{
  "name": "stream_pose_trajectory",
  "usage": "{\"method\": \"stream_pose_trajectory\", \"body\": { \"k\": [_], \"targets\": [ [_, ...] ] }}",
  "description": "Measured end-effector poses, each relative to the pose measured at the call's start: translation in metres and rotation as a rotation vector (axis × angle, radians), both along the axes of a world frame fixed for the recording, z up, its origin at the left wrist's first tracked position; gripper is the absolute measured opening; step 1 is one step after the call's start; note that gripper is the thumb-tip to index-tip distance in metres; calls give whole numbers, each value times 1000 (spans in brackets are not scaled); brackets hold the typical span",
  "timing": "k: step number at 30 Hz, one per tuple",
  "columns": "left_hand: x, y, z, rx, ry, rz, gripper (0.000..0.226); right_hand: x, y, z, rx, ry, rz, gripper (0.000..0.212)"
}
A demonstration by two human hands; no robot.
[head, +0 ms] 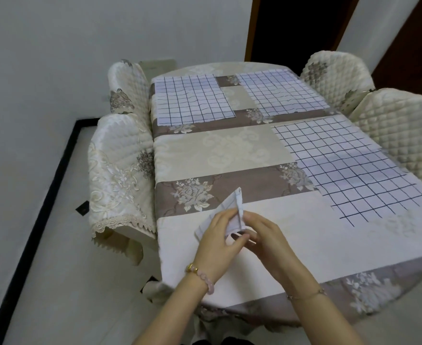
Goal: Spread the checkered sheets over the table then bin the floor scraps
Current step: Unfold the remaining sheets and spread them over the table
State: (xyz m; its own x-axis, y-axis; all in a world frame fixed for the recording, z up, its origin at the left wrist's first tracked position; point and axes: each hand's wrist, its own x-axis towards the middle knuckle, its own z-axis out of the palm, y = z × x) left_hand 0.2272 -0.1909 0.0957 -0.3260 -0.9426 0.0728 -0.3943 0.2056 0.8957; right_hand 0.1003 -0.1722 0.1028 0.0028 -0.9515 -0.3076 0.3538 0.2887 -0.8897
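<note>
Left hand point(217, 235) and right hand point(264, 232) meet over the near table point(205, 150) edge, fingers curled, pinching a folded sheet point(238, 202) that pokes up past the fingertips. Right of the fingers lies the right sheet point(349, 165). Beyond are the far-left sheet point(192, 98) and far-right sheet point(279, 93), all flat. Quilted chairs point(120, 175) flank the table. The fold's lower part is hidden by the hands.

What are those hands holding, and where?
A folded checkered sheet, held at its near end: the left hand on its left side, the right hand on its right edge.
</note>
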Motion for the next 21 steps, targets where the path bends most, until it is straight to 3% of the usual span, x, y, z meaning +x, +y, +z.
{"method": "stream_pose_trajectory", "body": {
  "k": [8, 13, 16, 18, 21],
  "targets": [
    [6, 2, 10, 103, 119, -16, 31, 2, -3, -1, 80, 8, -92, 20],
    [6, -1, 14, 316, 338, 50, 23, 4, -8, 1, 99, 11, -143, 13],
    [5, -3, 19, 454, 493, 129, 29, 3, -11, 2, 125, 21, -158, 12],
    [7, -9, 19, 458, 475, 202, 35, -1, -12, 4, 140, 58, -161, 11],
    [17, -27, 11, 388, 438, 312, 25, -15, -13, 5, 162, 93, -203, 7]
  ]
}}
